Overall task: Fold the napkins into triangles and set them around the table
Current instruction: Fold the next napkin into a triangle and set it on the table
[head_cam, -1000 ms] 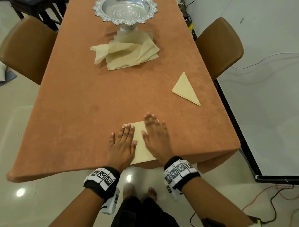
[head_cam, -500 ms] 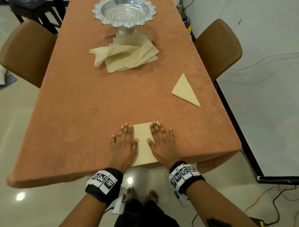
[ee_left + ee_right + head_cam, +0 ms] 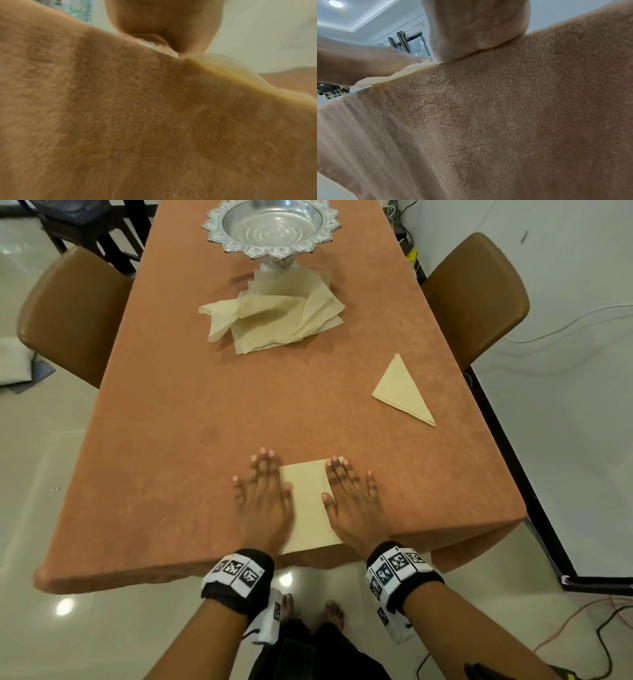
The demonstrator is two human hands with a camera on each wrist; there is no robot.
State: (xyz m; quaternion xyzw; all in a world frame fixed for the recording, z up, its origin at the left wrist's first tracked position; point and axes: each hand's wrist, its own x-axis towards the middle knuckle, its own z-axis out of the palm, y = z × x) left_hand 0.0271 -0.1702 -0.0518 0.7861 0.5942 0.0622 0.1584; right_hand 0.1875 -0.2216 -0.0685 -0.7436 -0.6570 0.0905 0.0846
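The napkin (image 3: 310,505) you are working on lies flat at the near edge of the surface (image 3: 191,412), right in front of you. It is pale cream, smooth and rectangular, with its near end reaching the surface's edge. Your left hand (image 3: 263,501) lies palm down along its left side with straight, spread fingers, mostly on the orange cloth and overlapping the napkin's edge. Your right hand (image 3: 352,505) lies the same way along the right side, fingers straight, the first fingers and thumb resting on the napkin. Neither hand grips anything; both press flat.

A folded napkin triangle (image 3: 402,392) already sits near the right edge of the surface, well apart from your hands, its long point aimed toward the near right corner. Farther up the middle, a loose pile of napkins (image 3: 274,320) lies rumpled, touching the foot of a silver pedestal bowl (image 3: 270,227). A brown chair (image 3: 72,313) stands at the left side and another brown chair (image 3: 476,299) at the right. Both wrist views show only blurred orange cloth and the heel of each hand.
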